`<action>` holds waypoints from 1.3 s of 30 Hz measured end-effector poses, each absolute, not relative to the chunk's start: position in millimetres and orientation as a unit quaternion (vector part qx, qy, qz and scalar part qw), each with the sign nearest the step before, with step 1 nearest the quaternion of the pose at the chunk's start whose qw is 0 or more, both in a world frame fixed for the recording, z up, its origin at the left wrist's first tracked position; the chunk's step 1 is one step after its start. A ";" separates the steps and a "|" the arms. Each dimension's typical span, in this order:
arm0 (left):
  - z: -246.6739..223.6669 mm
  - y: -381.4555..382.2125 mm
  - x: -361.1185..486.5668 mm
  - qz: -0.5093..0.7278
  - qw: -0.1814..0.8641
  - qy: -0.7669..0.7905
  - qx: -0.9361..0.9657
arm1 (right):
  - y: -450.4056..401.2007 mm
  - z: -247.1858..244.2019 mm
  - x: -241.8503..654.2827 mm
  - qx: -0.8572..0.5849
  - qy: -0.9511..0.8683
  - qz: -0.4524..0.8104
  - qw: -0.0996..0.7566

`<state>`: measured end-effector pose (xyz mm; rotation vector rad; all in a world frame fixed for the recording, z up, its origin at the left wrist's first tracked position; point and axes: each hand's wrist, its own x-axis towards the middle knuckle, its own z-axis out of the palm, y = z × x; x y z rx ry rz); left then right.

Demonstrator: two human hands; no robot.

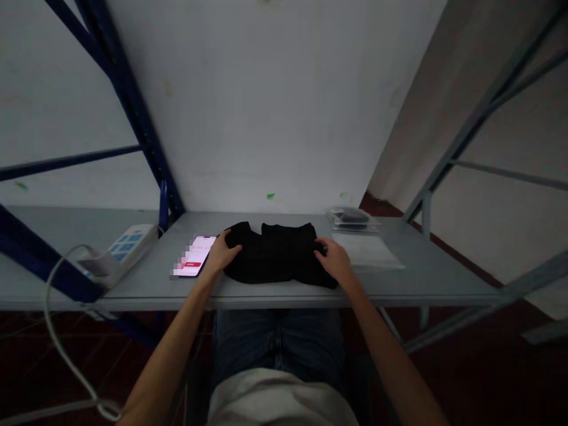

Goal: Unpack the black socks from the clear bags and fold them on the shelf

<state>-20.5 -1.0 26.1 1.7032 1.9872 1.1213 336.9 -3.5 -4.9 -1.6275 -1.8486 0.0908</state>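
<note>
A black cloth item (pixel 275 254) lies spread on the grey table in front of me, with a notch in its far edge. My left hand (pixel 225 251) rests on its left end, thumb and fingers apart on the fabric. At the right end, my right hand (pixel 332 258) touches the cloth with thumb and fingertips, which are also apart. Whether either hand pinches any fabric is hard to make out in the dim light.
A lit phone (pixel 197 255) lies beside my left hand. Farther left is a white power strip (pixel 133 244) with a cable. Flat clear packages (pixel 350 218) and a white plastic bag (pixel 366 251) lie right. Blue posts (pixel 146 130) and grey rack bars (pixel 461 142) flank the table (pixel 426 272).
</note>
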 end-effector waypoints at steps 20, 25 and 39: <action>76.3 -31.2 -11.3 0.304 0.107 0.509 0.798 | -35.8 35.6 336.6 -0.542 -0.760 0.055 0.355; 101.8 -53.6 -26.5 0.222 0.181 0.514 0.808 | -65.4 41.7 350.0 -0.525 -0.794 0.085 0.294; 82.3 -53.7 -21.2 0.075 0.133 0.568 0.809 | -105.0 26.1 358.6 -0.540 -0.812 0.049 0.213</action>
